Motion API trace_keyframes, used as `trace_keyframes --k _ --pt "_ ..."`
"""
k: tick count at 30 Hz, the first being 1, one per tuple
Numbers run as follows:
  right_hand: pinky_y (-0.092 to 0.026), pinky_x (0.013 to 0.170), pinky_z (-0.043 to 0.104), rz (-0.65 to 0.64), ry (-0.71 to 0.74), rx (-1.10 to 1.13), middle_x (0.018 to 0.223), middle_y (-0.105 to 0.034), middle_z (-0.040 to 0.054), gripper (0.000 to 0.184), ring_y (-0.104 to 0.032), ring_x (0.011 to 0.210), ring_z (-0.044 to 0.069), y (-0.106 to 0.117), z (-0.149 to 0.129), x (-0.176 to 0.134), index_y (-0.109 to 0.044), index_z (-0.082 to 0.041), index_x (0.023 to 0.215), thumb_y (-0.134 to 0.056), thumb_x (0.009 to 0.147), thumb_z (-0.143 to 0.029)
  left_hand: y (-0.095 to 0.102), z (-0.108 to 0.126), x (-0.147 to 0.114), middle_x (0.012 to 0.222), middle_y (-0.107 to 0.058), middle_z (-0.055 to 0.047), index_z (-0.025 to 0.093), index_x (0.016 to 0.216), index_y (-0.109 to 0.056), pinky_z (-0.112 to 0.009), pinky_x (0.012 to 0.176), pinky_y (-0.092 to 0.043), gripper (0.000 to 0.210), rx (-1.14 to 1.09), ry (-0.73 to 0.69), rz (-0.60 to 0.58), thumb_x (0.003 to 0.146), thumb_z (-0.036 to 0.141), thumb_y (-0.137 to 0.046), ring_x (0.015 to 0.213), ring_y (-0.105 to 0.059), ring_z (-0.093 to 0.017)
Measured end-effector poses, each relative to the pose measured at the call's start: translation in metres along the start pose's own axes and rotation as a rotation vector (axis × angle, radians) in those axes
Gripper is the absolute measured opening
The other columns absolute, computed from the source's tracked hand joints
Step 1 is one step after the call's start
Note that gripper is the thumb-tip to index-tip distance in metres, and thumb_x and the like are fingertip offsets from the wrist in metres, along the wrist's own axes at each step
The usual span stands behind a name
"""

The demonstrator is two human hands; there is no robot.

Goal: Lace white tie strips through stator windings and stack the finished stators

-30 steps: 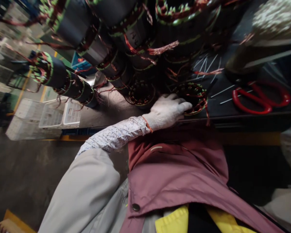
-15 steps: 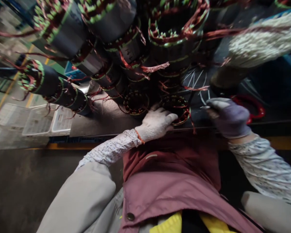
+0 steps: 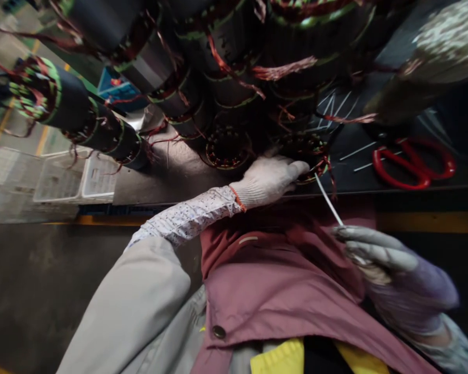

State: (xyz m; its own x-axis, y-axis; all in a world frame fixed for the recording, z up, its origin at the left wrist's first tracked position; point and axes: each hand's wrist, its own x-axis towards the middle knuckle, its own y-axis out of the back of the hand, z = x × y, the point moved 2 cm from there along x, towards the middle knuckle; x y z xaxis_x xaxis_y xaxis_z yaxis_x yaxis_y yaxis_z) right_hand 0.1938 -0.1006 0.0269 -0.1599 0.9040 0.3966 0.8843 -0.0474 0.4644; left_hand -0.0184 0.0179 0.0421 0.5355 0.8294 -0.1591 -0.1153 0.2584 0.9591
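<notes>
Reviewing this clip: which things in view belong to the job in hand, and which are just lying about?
Apparently in the job:
wound stator, gloved left hand at its rim
thin white rod, held in the gloved right hand

Seemingly just lying about:
red-handled scissors
loose white rods, possibly spares
white plastic crates
blue bin

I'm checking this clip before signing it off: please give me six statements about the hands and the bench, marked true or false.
1. The right hand holds a thin white tube. True.
2. The right hand is bare. False: both hands wear gloves.
3. The left hand is at the rim of a copper-wound ring. True.
4. The tube lies flat on the bench. False: it is held, its far end by the ring.
5. A red-handled tool lies on the bench. True.
6. Pale crates stand at far right. False: the pale crates are at left.
</notes>
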Motion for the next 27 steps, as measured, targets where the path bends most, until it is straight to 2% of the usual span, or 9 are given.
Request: trace_keyframes --k 1,3,6,13,20,24,27 --pt "-0.062 0.059 0.023 -0.011 0.027 0.009 0.092 -0.075 0.0047 0.006 -0.073 0.078 0.018 -0.005 -0.003 -0.009 -0.069 -0.027 0.085 -0.065 0.087 -0.022 0.001 -0.001 0.000 0.120 -0.070 -0.006 0.027 0.141 -0.051 -0.030 0.080 -0.048 0.051 0.013 -0.001 -0.012 0.091 0.030 -0.061 0.106 -0.065 -0.023" --pt "-0.064 0.066 0.021 -0.010 0.087 0.034 0.096 -0.075 0.0035 0.018 -0.074 0.084 0.017 -0.015 -0.006 -0.019 -0.068 -0.026 0.091 -0.063 0.085 -0.010 0.002 -0.002 0.000 0.117 -0.071 -0.006 0.026 0.147 -0.044 -0.029 0.080 -0.049 0.059 0.030 0.004 -0.023 0.091 0.031 -0.061 0.103 -0.066 -0.023" --pt "-0.064 0.069 0.022 0.021 0.108 0.056 0.100 -0.074 0.0026 0.026 -0.073 0.087 0.017 -0.025 -0.001 -0.023 -0.067 -0.026 0.095 -0.064 0.082 -0.003 0.003 -0.002 0.000 0.115 -0.071 -0.006 0.026 0.148 -0.044 -0.028 0.081 -0.049 0.060 0.031 0.000 -0.015 0.091 0.032 -0.061 0.102 -0.067 -0.022" --pt "-0.064 0.075 0.024 -0.013 0.237 0.010 0.106 -0.074 0.0051 0.034 -0.073 0.091 0.018 -0.028 0.004 -0.022 -0.066 -0.027 0.105 -0.064 0.081 -0.003 -0.001 -0.004 -0.001 0.116 -0.072 -0.007 0.025 0.146 -0.047 -0.030 0.083 -0.048 0.058 0.007 -0.005 0.029 0.090 0.030 -0.063 0.102 -0.066 -0.022" --pt "-0.064 0.073 0.025 0.044 0.171 0.044 0.105 -0.074 0.0031 0.032 -0.073 0.090 0.018 -0.026 0.005 -0.028 -0.067 -0.028 0.101 -0.064 0.081 -0.003 -0.002 -0.002 0.002 0.113 -0.073 -0.006 0.027 0.145 -0.048 -0.030 0.081 -0.048 0.058 0.032 0.009 0.040 0.090 0.036 -0.063 0.102 -0.067 -0.023" --pt "-0.063 0.077 0.026 0.055 0.226 0.045 0.110 -0.073 0.0057 0.037 -0.072 0.096 0.018 -0.041 0.020 -0.020 -0.066 -0.024 0.106 -0.065 0.078 0.000 -0.002 -0.002 0.003 0.113 -0.073 -0.007 0.027 0.145 -0.048 -0.031 0.083 -0.049 0.057 0.035 0.021 0.031 0.091 0.038 -0.062 0.103 -0.068 -0.025" --pt "-0.062 0.074 0.024 0.147 0.317 0.035 0.106 -0.074 0.0055 0.028 -0.073 0.091 0.017 -0.062 0.034 0.003 -0.065 -0.022 0.101 -0.066 0.081 -0.003 -0.002 -0.002 0.000 0.116 -0.072 -0.007 0.026 0.146 -0.047 -0.031 0.089 -0.049 0.058 -0.011 0.015 0.063 0.091 0.036 -0.062 0.106 -0.067 -0.024"
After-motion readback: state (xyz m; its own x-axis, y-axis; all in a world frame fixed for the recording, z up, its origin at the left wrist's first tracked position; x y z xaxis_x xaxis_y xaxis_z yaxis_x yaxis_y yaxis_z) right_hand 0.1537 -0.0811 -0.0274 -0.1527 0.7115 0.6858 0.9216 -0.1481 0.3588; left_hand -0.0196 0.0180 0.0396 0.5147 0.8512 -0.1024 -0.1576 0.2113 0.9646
